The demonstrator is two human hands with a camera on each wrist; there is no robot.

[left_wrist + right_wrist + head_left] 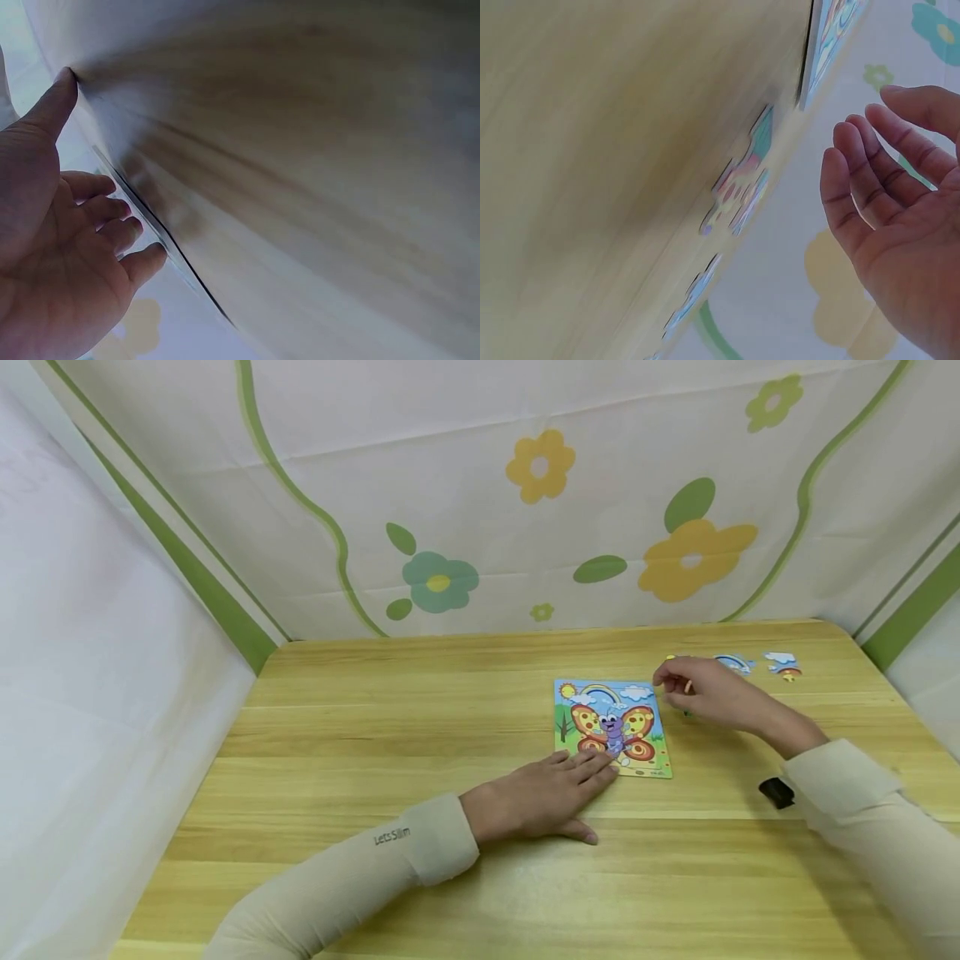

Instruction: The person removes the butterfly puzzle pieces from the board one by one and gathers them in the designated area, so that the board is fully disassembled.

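Note:
A square butterfly puzzle [640,722] lies on the wooden table, showing a purple butterfly, a sun, a rainbow and clouds. My left hand [551,795] rests on its near left edge, fingers spread over the border and thumb down on the table. Just off the puzzle's right edge, my right hand [708,692] hovers with loosely bent fingers. The right wrist view shows nothing between those fingers. Close by that hand on the table lies a spotted puzzle piece [731,195] in yellow and red, partly hidden by the hand in the head view.
Loose puzzle pieces lie toward the back right, among them a rainbow piece [735,663] and a cloud piece [782,665]. A small black object [776,792] sits beside the right sleeve. Behind the table hangs a white curtain [465,468] printed with flowers.

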